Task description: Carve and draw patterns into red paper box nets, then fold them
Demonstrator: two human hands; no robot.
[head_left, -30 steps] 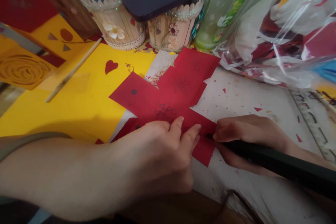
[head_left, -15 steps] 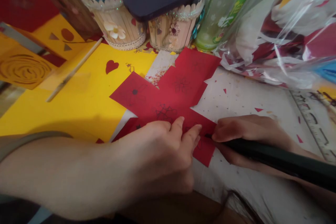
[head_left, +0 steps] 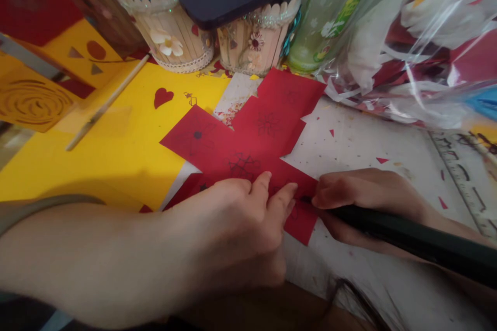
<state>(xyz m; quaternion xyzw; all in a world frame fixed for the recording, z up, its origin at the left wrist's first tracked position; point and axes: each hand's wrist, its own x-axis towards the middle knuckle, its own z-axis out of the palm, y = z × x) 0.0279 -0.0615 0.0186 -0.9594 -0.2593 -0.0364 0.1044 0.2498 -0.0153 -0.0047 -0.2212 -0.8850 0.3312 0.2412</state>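
— Left hand (head_left: 240,227)?
— Fingers loosely spread, pressing red paper (head_left: 256,139). Right hand (head_left: 361,196) wrapped around black tool (head_left: 407,230), tip on the paper.
— Paper where?
— Under left fingertips, mostly on white surface (head_left: 349,139), one flap overlapping yellow sheet (head_left: 135,150).

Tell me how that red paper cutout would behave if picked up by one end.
The red paper cutout is probably light, since it looks like a thin sheet. Its jutting sections may flop, as nothing visible stiffens them. Pulled now, it could crease, because the left hand rests on it.
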